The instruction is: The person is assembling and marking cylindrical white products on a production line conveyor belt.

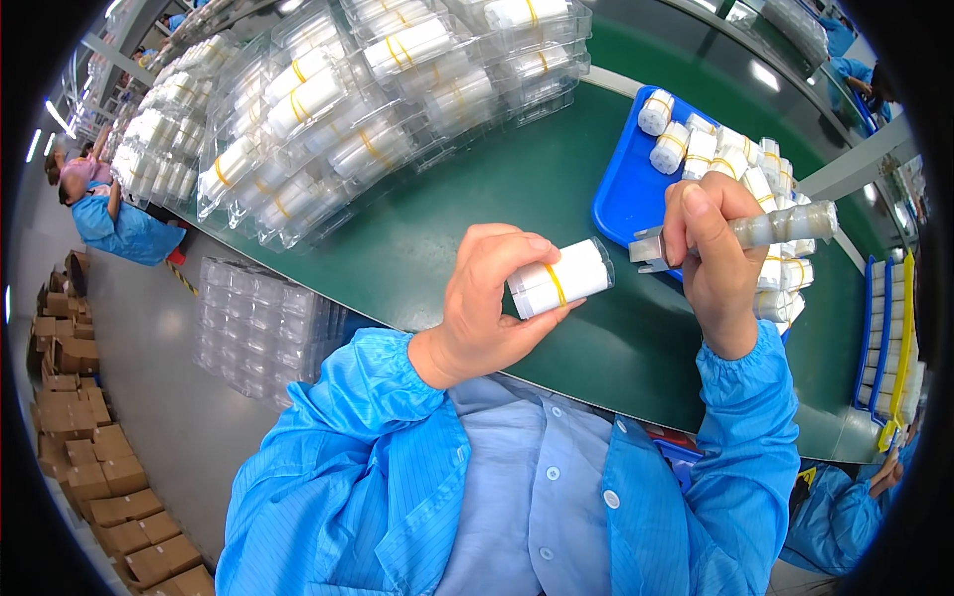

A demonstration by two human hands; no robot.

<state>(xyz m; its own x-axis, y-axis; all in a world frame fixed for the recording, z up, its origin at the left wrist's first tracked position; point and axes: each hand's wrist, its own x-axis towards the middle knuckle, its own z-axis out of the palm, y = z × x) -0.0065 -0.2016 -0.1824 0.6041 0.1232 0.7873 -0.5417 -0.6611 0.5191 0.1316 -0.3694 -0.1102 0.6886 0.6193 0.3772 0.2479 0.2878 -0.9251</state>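
Observation:
My left hand [494,306] is closed round a white cylindrical bundle [562,280] with a yellow rubber band about its middle and a clear sleeve at its right end. My right hand [717,260] grips a hand tool [785,226] with a grey, wrapped-looking handle and a squared metal head. The head points left, toward the bundle but apart from it. Beneath and beyond my right hand, several similar banded white bundles [670,147] lie piled in a blue tray [628,184], partly hidden by that hand.
Stacked clear plastic trays [328,119] of banded white rolls cover the far left of the green table [447,199]. More clear trays [260,323] stand below its left edge. Cardboard boxes [109,457] line the floor. Blue and yellow trays [899,348] stand at right. Co-workers [119,223] are nearby.

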